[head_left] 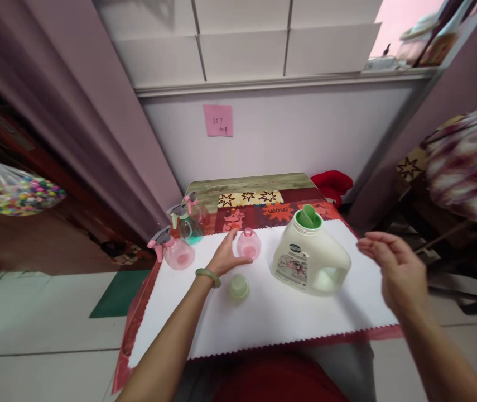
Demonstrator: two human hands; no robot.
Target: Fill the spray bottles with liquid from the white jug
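Observation:
A pink see-through round bottle (pixel 249 245) with an open neck stands upright on a white cloth (pixel 263 318). My left hand (pixel 225 255), with a green bangle at the wrist, is at its left side, thumb and fingers spread apart; whether they press on it I cannot tell. Nearer me sits a pale green cap (pixel 239 287). Right of the bottle stands a large cream jug (pixel 309 257) with a handle, a printed label and a green inner spout. My right hand (pixel 397 268) hovers beyond the jug's right side, fingers drawn together; anything between them is hidden.
At the table's left stand a pink spray bottle (pixel 178 254), a green spray bottle (pixel 188 228) and another pink spray bottle (pixel 198 212) behind. A pink note (pixel 218 120) is stuck to the wall. A bag of coloured beads (pixel 16 192) hangs at left.

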